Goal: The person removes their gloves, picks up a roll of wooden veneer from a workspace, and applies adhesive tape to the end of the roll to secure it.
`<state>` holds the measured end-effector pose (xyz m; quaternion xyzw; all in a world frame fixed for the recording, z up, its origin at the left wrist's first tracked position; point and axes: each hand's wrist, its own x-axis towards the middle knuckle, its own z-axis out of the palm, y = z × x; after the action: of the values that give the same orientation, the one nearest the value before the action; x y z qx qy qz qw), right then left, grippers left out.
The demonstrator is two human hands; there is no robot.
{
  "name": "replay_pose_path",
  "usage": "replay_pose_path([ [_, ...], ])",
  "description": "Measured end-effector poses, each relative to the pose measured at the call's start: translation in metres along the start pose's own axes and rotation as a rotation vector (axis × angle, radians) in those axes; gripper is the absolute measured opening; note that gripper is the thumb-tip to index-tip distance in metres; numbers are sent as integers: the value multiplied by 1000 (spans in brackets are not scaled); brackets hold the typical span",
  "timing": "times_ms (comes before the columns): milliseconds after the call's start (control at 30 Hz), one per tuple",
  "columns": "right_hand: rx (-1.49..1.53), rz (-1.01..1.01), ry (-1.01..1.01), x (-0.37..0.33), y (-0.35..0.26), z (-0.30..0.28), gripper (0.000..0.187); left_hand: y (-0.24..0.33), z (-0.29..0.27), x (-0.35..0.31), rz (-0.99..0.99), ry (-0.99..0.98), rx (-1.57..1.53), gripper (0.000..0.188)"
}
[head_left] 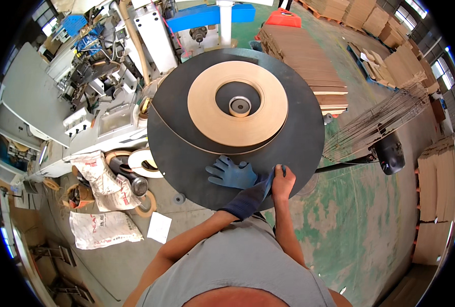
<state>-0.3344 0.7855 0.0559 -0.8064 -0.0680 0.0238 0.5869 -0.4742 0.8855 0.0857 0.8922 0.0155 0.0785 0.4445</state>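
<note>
Head view: a broad black disc (301, 92) is overlain at its far side by a wide roll (206, 102) of tan strip, from which a loose strand (222, 153) is bowed across the near surface. Over the disc's near edge, the left hand (262, 190) is covered by a dark knitted glove (249, 198), its cuff drawn past the wrist; its fingers are hidden, so their pose cannot be told. By the bare right hand (283, 183), the far end of that glove is gripped, the fingers curled and seemingly pinched on a fold of bluish fabric. Just beyond, a blue glove (235, 174) is laid flat on the disc, its fingers fanned leftward. The fabric could be stretched or torn if tugged too hard, and were the pinch to slip, the strand might be struck and the roll's winding loosened. The blue glove might be swept to the floor (350, 240) by a careless elbow.
</note>
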Motion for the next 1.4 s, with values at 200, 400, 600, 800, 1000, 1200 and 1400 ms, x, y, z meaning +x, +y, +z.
replay_pose_path([
  [200, -323, 13, 257, 85, 35, -69, 25, 40, -74, -43, -72, 30, -165, 49],
  [400, -534, 66, 63, 96, 23, -74, 27, -59, -109, -25, -256, 624, 200, 27],
  [600, -306, -8, 9, 81, 40, -51, 32, -119, -104, 9, -301, 356, 593, 29],
  [800, -328, -58, -417, 70, 9, -47, 51, -153, -123, -2, -284, 327, 613, 15],
  [1000, -53, -132, -299, 116, -5, -46, 43, -154, -138, 0, -279, 314, 624, 13],
  [1200, -217, -423, -324, 152, -4, -7, 37, -156, -142, 6, -306, 369, 641, 11],
  [1400, -209, -725, -590, 124, -38, 60, 35, -164, -146, 21, -323, 473, 723, 11],
])
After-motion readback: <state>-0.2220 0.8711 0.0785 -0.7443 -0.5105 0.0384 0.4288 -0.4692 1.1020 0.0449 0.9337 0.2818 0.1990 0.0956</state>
